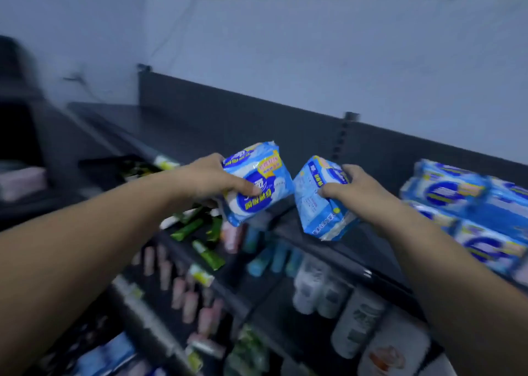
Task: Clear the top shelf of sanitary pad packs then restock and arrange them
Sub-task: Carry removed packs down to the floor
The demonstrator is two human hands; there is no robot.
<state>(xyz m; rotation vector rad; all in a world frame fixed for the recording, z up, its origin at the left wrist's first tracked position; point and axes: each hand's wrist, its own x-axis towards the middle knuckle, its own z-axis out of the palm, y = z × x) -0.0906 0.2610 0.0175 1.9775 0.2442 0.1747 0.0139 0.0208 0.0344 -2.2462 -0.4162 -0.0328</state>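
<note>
One pack clamped in left hand, another pack in right hand, over top shelf edge.

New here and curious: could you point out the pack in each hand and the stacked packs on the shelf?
Left-hand pack [268, 175]: head view, printed front.
Right-hand pack [314, 214]: head view, back panel.
Stacked packs [445, 193]: head view, top pack's front.

pad packs: glossy plastic film | top shelf: matt dark metal
</note>
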